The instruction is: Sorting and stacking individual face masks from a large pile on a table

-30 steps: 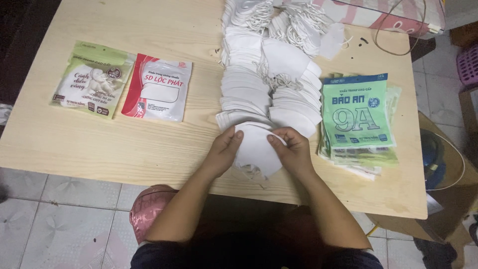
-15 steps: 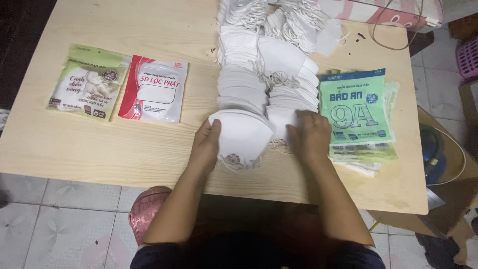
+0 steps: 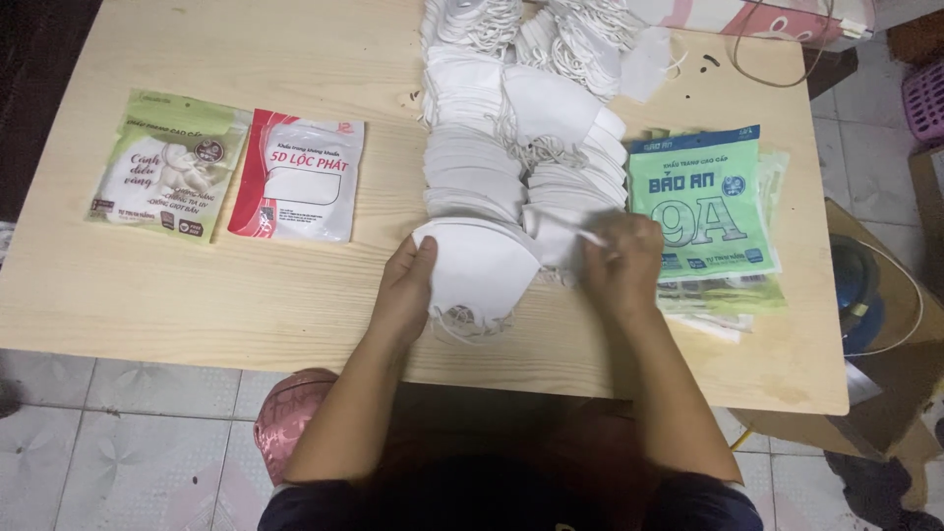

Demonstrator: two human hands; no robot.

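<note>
Left hand [image 3: 405, 290] rests flat-fingered against a white mask [image 3: 477, 267] near the surface [image 3: 197, 285] front edge. Right hand [image 3: 621, 264] pinches 1 mask strap; grip narrow. Risk: tugging could topple the adjacent mask stack [image 3: 472, 172].

Left hand [image 3: 403, 290] lies flat; right hand [image 3: 621, 264] curls, fingers pinched.

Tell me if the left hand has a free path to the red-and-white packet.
Probably yes: the left hand rests on a white mask, and only bare table lies between it and the red-and-white packet.
</note>
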